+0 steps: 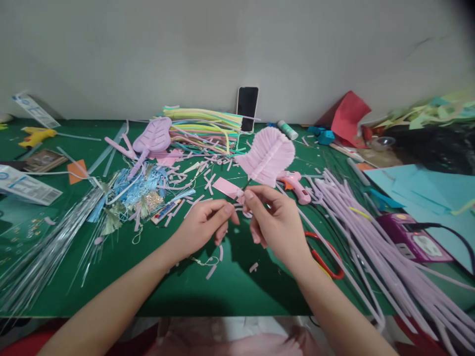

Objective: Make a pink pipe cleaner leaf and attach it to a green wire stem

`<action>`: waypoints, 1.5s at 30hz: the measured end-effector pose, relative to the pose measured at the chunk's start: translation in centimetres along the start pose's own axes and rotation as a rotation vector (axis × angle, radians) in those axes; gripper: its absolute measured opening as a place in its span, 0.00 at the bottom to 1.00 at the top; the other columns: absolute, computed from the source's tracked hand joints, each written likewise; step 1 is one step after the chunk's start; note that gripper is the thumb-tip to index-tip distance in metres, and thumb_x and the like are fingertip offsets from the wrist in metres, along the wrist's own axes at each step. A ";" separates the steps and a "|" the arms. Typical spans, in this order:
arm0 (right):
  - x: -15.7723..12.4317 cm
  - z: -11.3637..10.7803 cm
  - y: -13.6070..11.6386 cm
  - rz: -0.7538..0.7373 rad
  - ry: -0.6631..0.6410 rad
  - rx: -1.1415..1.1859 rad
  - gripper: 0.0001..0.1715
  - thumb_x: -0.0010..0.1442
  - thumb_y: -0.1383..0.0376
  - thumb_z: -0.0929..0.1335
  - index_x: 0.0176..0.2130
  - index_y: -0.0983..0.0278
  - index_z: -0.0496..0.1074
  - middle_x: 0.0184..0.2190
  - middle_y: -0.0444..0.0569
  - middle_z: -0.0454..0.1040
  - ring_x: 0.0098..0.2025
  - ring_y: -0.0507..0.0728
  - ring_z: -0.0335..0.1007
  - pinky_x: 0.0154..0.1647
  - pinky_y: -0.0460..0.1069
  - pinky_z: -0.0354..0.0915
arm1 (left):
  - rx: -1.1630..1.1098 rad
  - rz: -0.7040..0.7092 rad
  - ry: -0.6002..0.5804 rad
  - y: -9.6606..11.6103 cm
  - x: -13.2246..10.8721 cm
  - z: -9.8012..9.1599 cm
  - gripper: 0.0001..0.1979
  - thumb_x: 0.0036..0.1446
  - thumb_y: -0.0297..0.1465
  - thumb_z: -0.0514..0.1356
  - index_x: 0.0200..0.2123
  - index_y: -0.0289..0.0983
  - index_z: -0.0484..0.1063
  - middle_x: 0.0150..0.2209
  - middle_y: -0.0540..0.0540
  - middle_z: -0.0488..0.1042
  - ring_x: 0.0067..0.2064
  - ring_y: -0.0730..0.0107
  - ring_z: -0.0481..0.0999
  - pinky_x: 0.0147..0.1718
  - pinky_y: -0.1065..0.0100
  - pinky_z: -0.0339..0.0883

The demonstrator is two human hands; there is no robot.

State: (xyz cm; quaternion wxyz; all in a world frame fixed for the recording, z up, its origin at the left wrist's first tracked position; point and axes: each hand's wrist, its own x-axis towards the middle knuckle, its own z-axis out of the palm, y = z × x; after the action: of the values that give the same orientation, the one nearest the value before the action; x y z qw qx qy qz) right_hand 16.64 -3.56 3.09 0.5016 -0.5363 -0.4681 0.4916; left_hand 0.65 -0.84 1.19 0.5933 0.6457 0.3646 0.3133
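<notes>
A pink leaf of fuzzy pipe cleaners (272, 155) stands raised over the table, with a ridge down its middle. My right hand (276, 217) pinches its short stem between thumb and fingertips. Just left of that, my left hand (210, 222) is closed, fingers curled and thumb against the forefinger; whatever may be between them is hidden. Behind the hands lies a pink paper card (225, 188). A finished-looking lilac leaf (153, 136) rests among the scraps further back on the left.
Lilac pipe cleaners (349, 222) fan out on the right beside red-handled scissors (326, 254) and a pink glue gun (296, 185). Blue tassels (135, 190) and silvery strands (55, 252) fill the left. A phone (247, 106) leans on the wall behind coloured pipe cleaners (204, 118).
</notes>
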 end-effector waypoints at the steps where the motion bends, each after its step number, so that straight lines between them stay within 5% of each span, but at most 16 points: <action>1: 0.1 0.0 0.0 0.021 -0.014 0.048 0.16 0.58 0.52 0.68 0.36 0.63 0.71 0.20 0.37 0.68 0.08 0.44 0.55 0.04 0.40 0.45 | 0.022 0.002 0.003 0.0 0.0 0.0 0.18 0.65 0.41 0.52 0.30 0.35 0.70 0.14 0.58 0.62 0.15 0.79 0.63 0.18 0.76 0.58; 8: 0.4 0.1 0.2 0.100 -0.054 0.164 0.16 0.56 0.53 0.70 0.31 0.63 0.70 0.13 0.35 0.65 0.07 0.44 0.54 0.03 0.38 0.44 | 0.175 0.036 0.035 -0.2 -0.3 0.4 0.18 0.65 0.40 0.51 0.29 0.36 0.70 0.11 0.58 0.61 0.14 0.79 0.61 0.18 0.75 0.57; 12: 0.3 0.0 0.4 0.065 -0.049 0.014 0.19 0.56 0.51 0.70 0.39 0.63 0.73 0.16 0.36 0.68 0.07 0.46 0.57 0.03 0.41 0.47 | 0.131 0.058 0.105 -0.2 -0.1 0.5 0.17 0.65 0.40 0.52 0.29 0.36 0.70 0.12 0.58 0.63 0.15 0.78 0.63 0.19 0.75 0.59; 15: 0.2 0.0 0.9 -0.111 0.037 -0.225 0.18 0.57 0.55 0.70 0.45 0.62 0.74 0.18 0.37 0.68 0.10 0.46 0.59 0.08 0.42 0.53 | 0.060 0.062 0.169 -0.4 0.1 0.5 0.16 0.65 0.40 0.52 0.29 0.36 0.69 0.13 0.57 0.64 0.15 0.78 0.65 0.19 0.75 0.60; 20: 0.7 0.0 2.2 -0.624 0.222 -0.602 0.07 0.58 0.65 0.69 0.35 0.64 0.79 0.21 0.42 0.69 0.21 0.49 0.64 0.24 0.45 0.63 | 0.039 0.054 0.141 -0.7 0.0 0.6 0.17 0.65 0.41 0.52 0.30 0.36 0.69 0.14 0.57 0.64 0.15 0.78 0.65 0.20 0.75 0.60; 23: 0.9 -0.1 2.8 -0.757 0.271 -0.685 0.07 0.60 0.67 0.68 0.35 0.63 0.78 0.27 0.46 0.71 0.27 0.51 0.68 0.28 0.46 0.65 | 0.050 0.047 0.121 -0.6 0.0 0.8 0.17 0.65 0.41 0.52 0.29 0.36 0.69 0.14 0.57 0.65 0.16 0.78 0.65 0.20 0.75 0.61; 27: 1.2 -0.3 3.2 -0.779 0.267 -0.721 0.07 0.61 0.67 0.67 0.36 0.63 0.78 0.33 0.51 0.76 0.34 0.55 0.71 0.34 0.49 0.68 | 0.039 0.031 0.132 -0.5 0.1 1.0 0.17 0.65 0.41 0.51 0.30 0.36 0.69 0.14 0.57 0.65 0.16 0.78 0.64 0.20 0.75 0.61; 36: 1.0 -0.3 3.6 -0.723 0.152 -0.776 0.11 0.65 0.65 0.64 0.42 0.62 0.76 0.34 0.50 0.80 0.33 0.57 0.69 0.36 0.52 0.66 | -0.051 -0.019 0.184 -1.0 0.5 1.0 0.17 0.63 0.42 0.53 0.30 0.36 0.69 0.14 0.57 0.64 0.15 0.77 0.64 0.19 0.74 0.60; 40: 0.8 -0.4 3.1 -0.716 0.319 -0.627 0.12 0.64 0.65 0.65 0.47 0.60 0.72 0.38 0.51 0.77 0.38 0.57 0.70 0.38 0.52 0.66 | -0.214 -0.024 0.237 -1.4 0.9 0.6 0.15 0.63 0.42 0.55 0.31 0.36 0.69 0.14 0.57 0.64 0.16 0.78 0.64 0.19 0.75 0.59; 43: 1.3 -0.9 2.9 -0.564 0.490 -0.403 0.13 0.61 0.61 0.67 0.46 0.61 0.68 0.42 0.52 0.73 0.37 0.55 0.68 0.34 0.51 0.65 | -0.353 -0.036 0.243 -1.7 1.1 0.2 0.14 0.63 0.41 0.55 0.31 0.36 0.70 0.14 0.58 0.63 0.16 0.79 0.62 0.18 0.76 0.56; 45: 1.8 -1.2 2.9 -0.411 0.477 -0.202 0.18 0.58 0.58 0.69 0.47 0.61 0.66 0.46 0.53 0.71 0.40 0.55 0.69 0.35 0.50 0.66 | -0.378 -0.049 0.223 -1.7 1.2 0.1 0.14 0.63 0.41 0.56 0.32 0.36 0.70 0.14 0.57 0.63 0.16 0.79 0.62 0.18 0.76 0.56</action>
State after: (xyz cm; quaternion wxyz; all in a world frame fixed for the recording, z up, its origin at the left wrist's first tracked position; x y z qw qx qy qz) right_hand 18.01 -2.08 0.11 0.6301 -0.5776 -0.4823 0.1914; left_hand 1.21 0.14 -0.58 0.6674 0.4752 0.3783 0.4308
